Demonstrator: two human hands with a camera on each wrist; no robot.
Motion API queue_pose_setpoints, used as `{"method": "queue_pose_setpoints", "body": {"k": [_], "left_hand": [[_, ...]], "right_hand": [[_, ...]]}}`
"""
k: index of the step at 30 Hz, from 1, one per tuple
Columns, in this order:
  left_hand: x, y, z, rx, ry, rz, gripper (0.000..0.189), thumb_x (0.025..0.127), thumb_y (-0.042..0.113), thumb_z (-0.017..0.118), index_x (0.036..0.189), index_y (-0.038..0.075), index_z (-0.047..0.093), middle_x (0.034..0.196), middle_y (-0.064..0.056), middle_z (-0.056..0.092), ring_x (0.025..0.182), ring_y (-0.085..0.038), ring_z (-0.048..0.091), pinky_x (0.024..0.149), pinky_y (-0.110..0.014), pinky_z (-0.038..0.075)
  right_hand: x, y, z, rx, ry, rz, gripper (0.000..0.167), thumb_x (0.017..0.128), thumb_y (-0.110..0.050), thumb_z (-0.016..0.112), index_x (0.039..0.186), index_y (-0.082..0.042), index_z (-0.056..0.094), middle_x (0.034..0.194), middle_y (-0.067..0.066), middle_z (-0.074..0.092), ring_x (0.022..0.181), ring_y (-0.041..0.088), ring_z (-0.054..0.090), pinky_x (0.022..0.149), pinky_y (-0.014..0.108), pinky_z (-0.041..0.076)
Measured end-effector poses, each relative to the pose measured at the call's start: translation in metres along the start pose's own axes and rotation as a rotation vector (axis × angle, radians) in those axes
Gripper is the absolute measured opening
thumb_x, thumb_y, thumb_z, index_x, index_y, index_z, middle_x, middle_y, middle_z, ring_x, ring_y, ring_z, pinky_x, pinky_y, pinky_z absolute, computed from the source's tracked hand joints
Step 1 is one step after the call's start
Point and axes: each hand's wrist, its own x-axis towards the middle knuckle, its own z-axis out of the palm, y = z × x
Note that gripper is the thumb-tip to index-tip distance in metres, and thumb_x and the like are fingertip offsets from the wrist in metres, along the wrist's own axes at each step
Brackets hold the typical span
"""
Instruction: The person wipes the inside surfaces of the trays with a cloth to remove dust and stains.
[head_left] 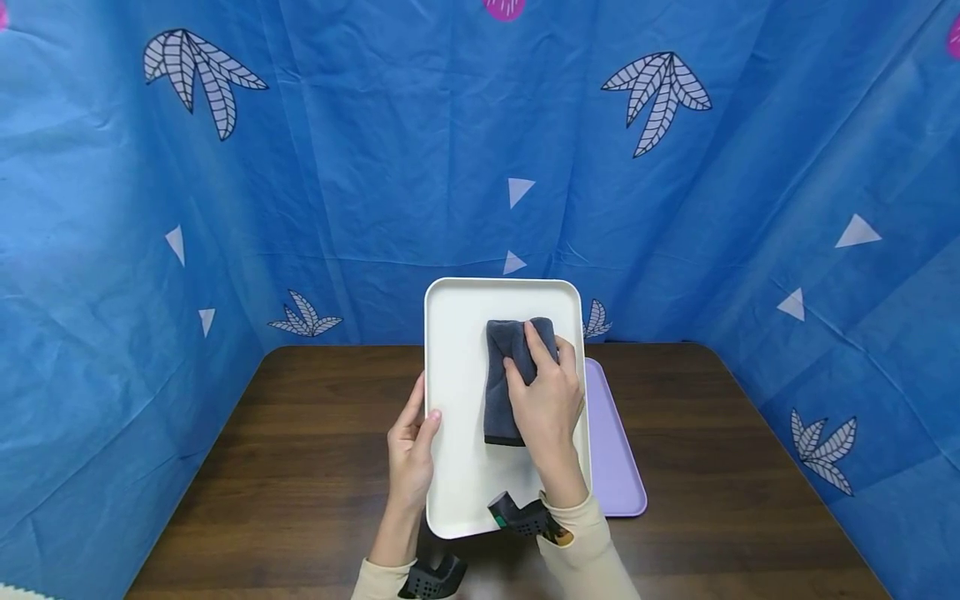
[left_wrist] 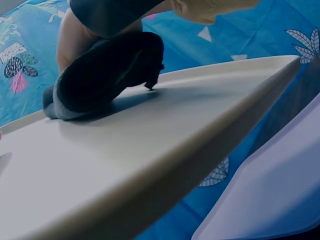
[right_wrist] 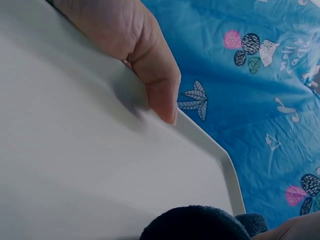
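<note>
A white rectangular tray point(head_left: 461, 358) is held up off the table, tilted toward the head camera. My left hand point(head_left: 411, 454) grips its left edge, the thumb over the rim and the other fingers behind; the right wrist view shows that thumb point(right_wrist: 162, 95) on the rim. On the tray's inner face, right of its middle, lies a folded dark grey cloth point(head_left: 504, 408). My right hand point(head_left: 546, 400) holds the cloth against the surface with fingers bent over it. From the left wrist view, the cloth point(left_wrist: 105, 80) looks bunched under the hand.
Behind the white tray, a lavender tray point(head_left: 615, 450) lies on the dark wooden table point(head_left: 315, 467), partly covered from view. Blue patterned curtains point(head_left: 420, 150) hang at the back and along both sides of the table. Each wrist carries a black camera mount point(head_left: 525, 517).
</note>
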Motion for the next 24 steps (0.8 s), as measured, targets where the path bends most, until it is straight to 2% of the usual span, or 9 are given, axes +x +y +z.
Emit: {"method": "queue_pose_setpoints", "body": {"k": [11,18,24], "left_hand": [[0.001,-0.001,0.000,0.011,-0.001,0.009,0.051,0.100,0.001,0.049,0.150,0.004,0.037,0.144,0.007,0.053,0.116,-0.008,0.063,0.088,-0.028,0.055],[0.000,-0.001,0.003,0.010,-0.005,-0.008,0.052,0.100,0.001,0.049,0.150,0.004,0.037,0.145,0.008,0.051,0.120,-0.007,0.060,0.093,-0.023,0.053],[0.000,-0.002,0.004,0.036,-0.010,0.005,0.051,0.100,0.002,0.049,0.150,0.003,0.037,0.148,0.008,0.048,0.125,-0.005,0.055,0.098,-0.019,0.049]], "right_hand": [[-0.008,-0.018,0.008,0.012,-0.036,-0.114,0.054,0.078,-0.014,0.082,0.129,-0.012,0.065,0.120,0.022,0.060,0.078,0.037,0.070,0.063,0.046,0.058],[-0.014,-0.032,0.012,0.006,-0.057,-0.214,0.054,0.076,-0.014,0.084,0.127,-0.011,0.067,0.117,0.021,0.062,0.082,0.033,0.070,0.062,0.042,0.059],[-0.017,-0.038,0.015,0.012,-0.054,-0.254,0.054,0.074,-0.011,0.085,0.126,-0.011,0.068,0.116,0.021,0.063,0.086,0.032,0.070,0.063,0.042,0.059]]}}
